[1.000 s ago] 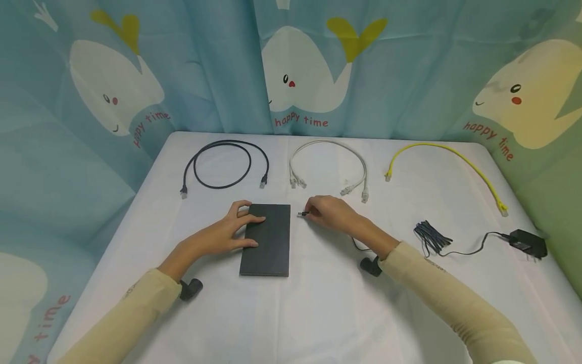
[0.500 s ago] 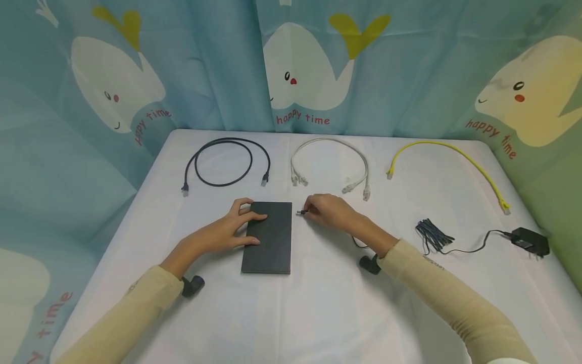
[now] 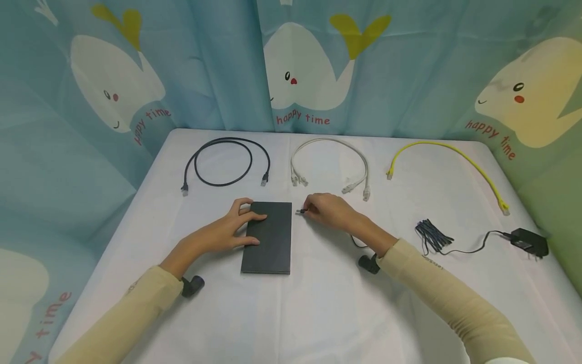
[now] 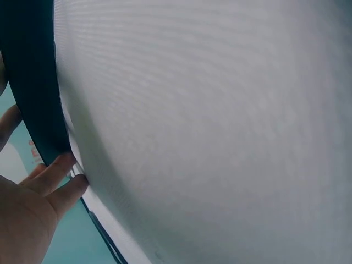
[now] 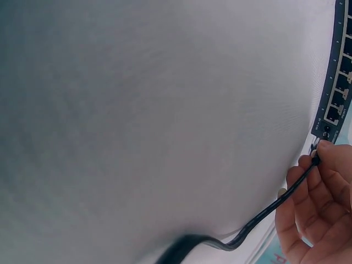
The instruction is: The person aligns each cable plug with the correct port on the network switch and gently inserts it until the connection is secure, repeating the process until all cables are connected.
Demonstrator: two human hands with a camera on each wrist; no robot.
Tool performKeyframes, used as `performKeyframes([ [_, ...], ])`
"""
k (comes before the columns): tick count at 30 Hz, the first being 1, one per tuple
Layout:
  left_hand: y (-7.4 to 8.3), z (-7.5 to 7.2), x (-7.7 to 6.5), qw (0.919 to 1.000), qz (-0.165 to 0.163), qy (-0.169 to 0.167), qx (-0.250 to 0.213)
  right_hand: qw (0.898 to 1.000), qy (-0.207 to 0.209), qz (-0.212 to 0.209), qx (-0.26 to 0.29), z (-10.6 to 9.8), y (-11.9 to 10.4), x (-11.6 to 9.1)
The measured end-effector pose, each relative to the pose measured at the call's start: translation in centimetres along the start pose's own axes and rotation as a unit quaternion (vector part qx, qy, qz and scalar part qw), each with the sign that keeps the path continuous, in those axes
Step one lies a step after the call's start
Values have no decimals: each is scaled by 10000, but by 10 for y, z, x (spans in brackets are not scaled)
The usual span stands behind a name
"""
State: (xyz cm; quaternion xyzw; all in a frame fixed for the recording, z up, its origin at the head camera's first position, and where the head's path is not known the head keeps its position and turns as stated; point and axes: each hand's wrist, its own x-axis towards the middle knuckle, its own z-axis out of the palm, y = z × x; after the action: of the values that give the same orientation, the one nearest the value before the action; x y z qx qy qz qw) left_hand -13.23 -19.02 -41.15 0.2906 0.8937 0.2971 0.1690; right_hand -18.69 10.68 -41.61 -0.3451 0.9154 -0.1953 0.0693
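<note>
Head view showed our left hand (image 3: 227, 231), fingers spread, resting on the black box (image 3: 274, 240), likely to steady it; our right hand (image 3: 331, 210) pinched the plug (image 3: 300, 211) near the box, leaving its tip exposed.

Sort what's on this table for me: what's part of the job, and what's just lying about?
Part of the job, it seems:
- black box, held by the left hand
- plug, pinched in the right hand
- bundled cord and power adapter

Lying about, untouched:
- dark cable
- pale cables
- yellow cable
</note>
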Motion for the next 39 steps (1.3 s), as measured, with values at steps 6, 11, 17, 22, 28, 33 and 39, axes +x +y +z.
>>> performKeyframes([
  [6, 2, -2, 0, 10000, 7, 17, -45, 10000, -18, -55, 47, 1, 1, 2],
  [11, 3, -3, -1, 10000, 57, 20, -71, 10000, -8, -84, -5, 3, 1, 4],
  [17, 3, -4, -1, 9999, 61, 9, -82, 9999, -47, -81, -110, 3, 0, 9],
  [22, 1, -1, 0, 9999, 29, -13, -103, 9998, -119, -65, -113, 3, -3, 12],
  [28, -1, 1, 1, 10000, -62, -17, -8, 9998, -154, -18, -89, 3, -4, 12],
  [33, 0, 0, 1, 9999, -106, -52, 11, 9999, -121, -50, -96, 2, -5, 12],
  [39, 0, 0, 1, 9999, -87, -54, -31, 9999, -54, -111, -73, 2, -4, 12],
])
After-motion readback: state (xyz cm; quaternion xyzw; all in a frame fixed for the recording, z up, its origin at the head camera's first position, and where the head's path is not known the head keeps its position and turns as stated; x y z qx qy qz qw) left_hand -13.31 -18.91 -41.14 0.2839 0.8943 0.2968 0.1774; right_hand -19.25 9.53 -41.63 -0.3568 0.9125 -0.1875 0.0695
